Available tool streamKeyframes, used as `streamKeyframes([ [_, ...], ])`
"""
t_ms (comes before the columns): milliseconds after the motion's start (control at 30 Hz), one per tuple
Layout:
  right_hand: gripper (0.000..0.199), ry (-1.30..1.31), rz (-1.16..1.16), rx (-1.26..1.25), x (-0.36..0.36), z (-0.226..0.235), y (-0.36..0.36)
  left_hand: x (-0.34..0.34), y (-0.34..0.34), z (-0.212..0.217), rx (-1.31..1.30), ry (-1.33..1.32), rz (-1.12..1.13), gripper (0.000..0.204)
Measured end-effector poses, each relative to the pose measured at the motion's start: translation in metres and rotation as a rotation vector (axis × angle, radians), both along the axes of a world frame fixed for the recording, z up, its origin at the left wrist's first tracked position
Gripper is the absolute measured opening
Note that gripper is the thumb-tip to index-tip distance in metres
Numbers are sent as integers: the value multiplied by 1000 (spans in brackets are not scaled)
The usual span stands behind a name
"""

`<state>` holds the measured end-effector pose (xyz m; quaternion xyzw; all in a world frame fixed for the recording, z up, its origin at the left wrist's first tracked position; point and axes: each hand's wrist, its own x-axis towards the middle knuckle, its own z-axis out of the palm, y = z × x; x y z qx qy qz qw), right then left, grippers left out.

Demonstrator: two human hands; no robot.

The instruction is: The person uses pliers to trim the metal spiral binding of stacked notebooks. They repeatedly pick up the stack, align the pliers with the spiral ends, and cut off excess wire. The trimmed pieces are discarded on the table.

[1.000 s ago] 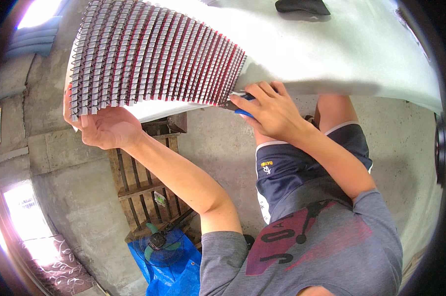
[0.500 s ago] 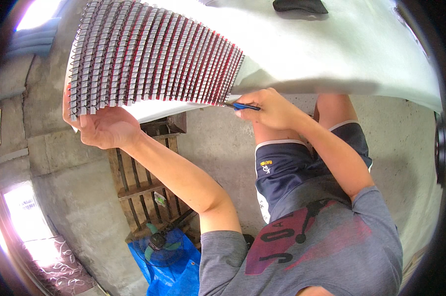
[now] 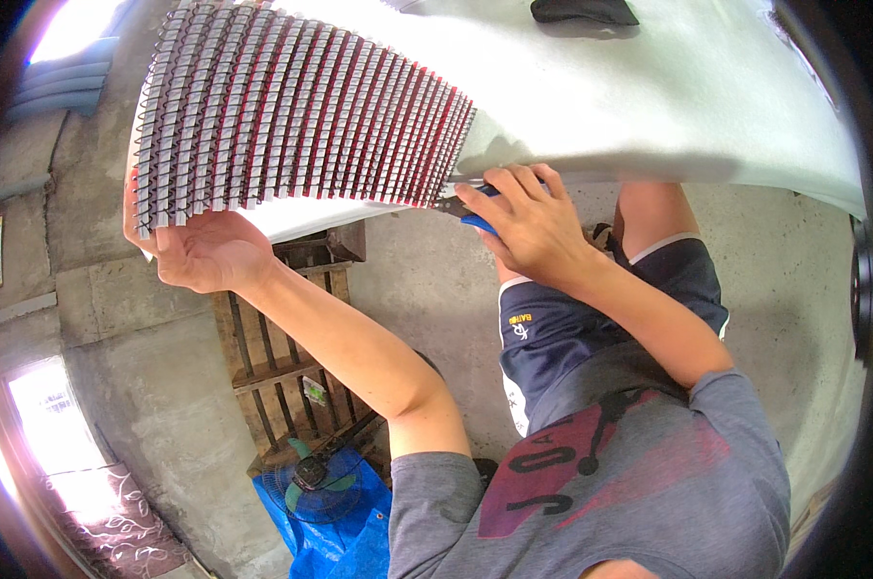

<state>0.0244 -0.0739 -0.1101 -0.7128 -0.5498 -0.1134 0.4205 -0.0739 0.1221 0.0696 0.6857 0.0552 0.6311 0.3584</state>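
A woven panel (image 3: 291,116) of silvery-grey strips, dark zigzag wire and red lines spreads over the upper left. My left hand (image 3: 212,253) supports its near left corner from below, with the thumb bent over the edge and the other fingers partly hidden behind it. At the panel's near right corner, my right hand (image 3: 538,220) grips blue-handled pliers (image 3: 479,224). Their dark jaws touch or nearly touch the corner; whether they have closed on a wire is too small to tell.
A white-covered table (image 3: 649,106) extends to the right, with a black pouch-like item (image 3: 585,12) at its far side. Below on the left are a wooden slatted frame (image 3: 267,386), an electric fan (image 3: 311,475) and a blue tarp (image 3: 345,526).
My right hand has turned and shifted its grip on the pliers, and both blue handles now show spread apart. The left hand and the panel have hardly moved.
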Motion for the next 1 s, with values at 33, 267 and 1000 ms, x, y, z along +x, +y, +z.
streamKeyframes([
  [33, 45, 5, 8, 11, 0, -1, 2, 0, 1, 0, 0, -3, 0, 48],
  [267, 40, 82, 67, -81, -2, -3, 5, -2, 6, -2, 31, -8, -2, 45],
  [1000, 43, 147, 62, -42, 0, -17, 1, 1, -1, 1, 8, -8, 10, 43],
])
